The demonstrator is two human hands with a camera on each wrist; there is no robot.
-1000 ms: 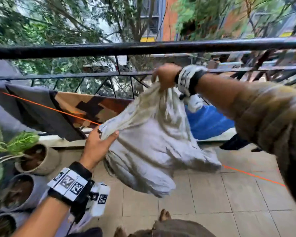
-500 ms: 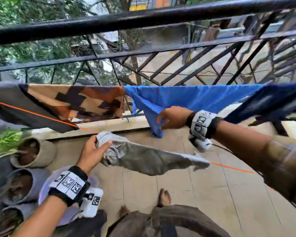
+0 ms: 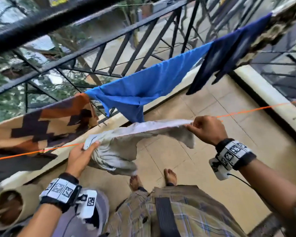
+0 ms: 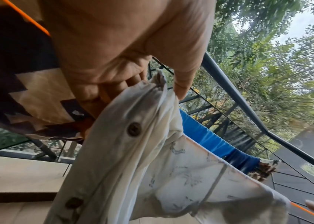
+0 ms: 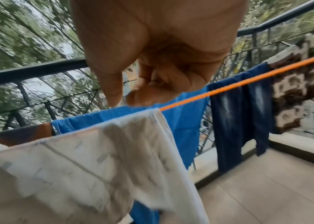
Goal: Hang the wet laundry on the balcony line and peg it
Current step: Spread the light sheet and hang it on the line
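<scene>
White shirt [image 3: 125, 144] now stretched along the orange line [image 3: 256, 109] — both hands clamped on its ends, right hand [image 3: 207, 130] newly gripping.

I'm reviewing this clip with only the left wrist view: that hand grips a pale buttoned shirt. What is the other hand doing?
Observer: The right hand pinches the far end of the shirt at the orange line.
Operator: Is the shirt over the line?
Observer: The right wrist view shows the line running under its top edge.
Operator: Anything on the floor?
Observer: A plant pot stands at the left.
</scene>
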